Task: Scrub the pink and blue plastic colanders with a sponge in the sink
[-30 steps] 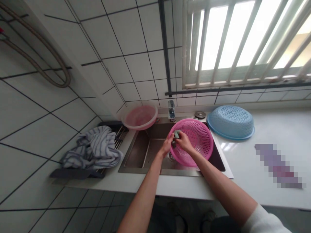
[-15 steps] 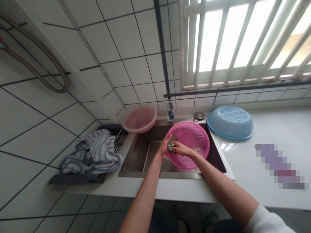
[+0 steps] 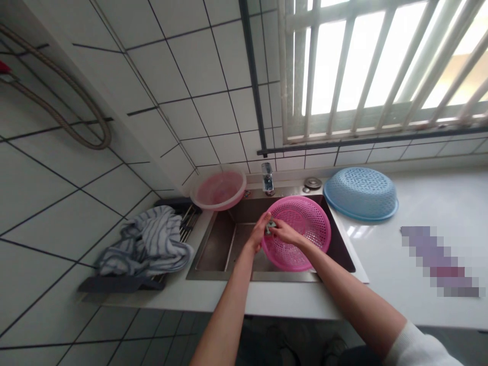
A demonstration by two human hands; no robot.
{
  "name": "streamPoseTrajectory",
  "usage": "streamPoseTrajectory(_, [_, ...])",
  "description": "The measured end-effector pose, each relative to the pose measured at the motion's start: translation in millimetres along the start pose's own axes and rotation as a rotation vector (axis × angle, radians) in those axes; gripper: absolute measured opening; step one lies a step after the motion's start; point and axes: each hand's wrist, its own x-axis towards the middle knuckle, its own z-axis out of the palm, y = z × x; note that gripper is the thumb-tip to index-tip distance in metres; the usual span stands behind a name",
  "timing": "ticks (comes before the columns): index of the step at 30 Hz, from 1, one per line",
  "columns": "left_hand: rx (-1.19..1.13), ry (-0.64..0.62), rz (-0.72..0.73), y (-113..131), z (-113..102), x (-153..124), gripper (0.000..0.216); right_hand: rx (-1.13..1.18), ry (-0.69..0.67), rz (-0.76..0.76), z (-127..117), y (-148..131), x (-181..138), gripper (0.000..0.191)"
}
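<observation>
A round pink plastic colander (image 3: pixel 314 218) is tilted over the right part of the steel sink (image 3: pixel 217 243). My left hand (image 3: pixel 259 232) is closed around its left rim, with the thumb along the top edge. My right hand (image 3: pixel 285 232) reaches inside that same rim and pinches a small greenish cloth (image 3: pixel 269 227). The cloth presses against the colander's wall near the left thumb. Parts of it are hidden by the fingers.
The faucet (image 3: pixel 267 178) stands behind the sink. A pink basin (image 3: pixel 218 190) sits at the back-left corner. On a rack at left lies a striped towel (image 3: pixel 150 239). An upturned blue basket (image 3: pixel 362 193) and a blurred-out item (image 3: pixel 438 262) rest on the right counter.
The colander has moved slightly down and to the right. Less of the greenish cloth shows between my hands, and my right hand has shifted a little along the rim.
</observation>
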Motion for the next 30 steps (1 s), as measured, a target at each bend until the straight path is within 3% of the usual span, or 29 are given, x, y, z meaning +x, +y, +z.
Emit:
streamPoseTrajectory(2, [-0.034,-0.064,-0.022,-1,3,-1,0.064,0.034,0.26,-0.077,-3,-3,3,0.023])
streamPoseTrajectory(4, [-0.046,-0.054,-0.011,-1,3,0,0.062,0.039,0.274,-0.084,-3,-5,3,0.023])
streamPoseTrajectory(8, [0.036,0.084,0.074,3,-2,1,0.053,-0.041,-0.233,0.046,5,-3,-1,0.011])
streamPoseTrajectory(9, [0.047,0.088,0.077,3,-3,1,0.052,-0.05,-0.268,0.053,6,-2,-2,0.011])
streamPoseTrajectory(11, [0.029,0.049,0.047,4,-2,0,0.052,-0.026,-0.103,0.003,5,-2,0,0.014])
streamPoseTrajectory(14, [-0.041,-0.058,-0.023,2,3,-2,0.056,0.036,0.336,-0.067,-3,-3,4,0.027])
streamPoseTrajectory(15, [-0.055,-0.072,-0.031,2,5,-3,0.057,0.042,0.38,-0.068,-5,-3,4,0.028])
streamPoseTrajectory(16, [-0.055,-0.065,-0.027,2,5,-2,0.057,0.04,0.345,-0.062,-5,-3,3,0.027])
streamPoseTrajectory(19, [0.01,0.033,0.025,3,0,-1,0.052,-0.009,-0.09,-0.007,0,0,0,0.016])
streamPoseTrajectory(21, [0.055,0.076,0.045,4,-4,0,0.049,-0.028,-0.24,0.013,5,0,0,0.013])
streamPoseTrajectory(22, [0.059,0.073,0.042,4,-6,1,0.049,-0.017,-0.195,0.002,5,0,0,0.013])
streamPoseTrajectory(26, [-0.047,-0.076,-0.036,1,-2,-1,0.057,0.058,0.312,-0.077,-1,-4,4,0.023])
streamPoseTrajectory(28, [-0.075,-0.087,-0.065,1,-1,-2,0.06,0.059,0.301,-0.076,-2,-5,4,0.022])
streamPoseTrajectory(30, [-0.033,0.004,-0.044,2,-3,-1,0.059,0.036,0.062,-0.054,3,-4,1,0.018])
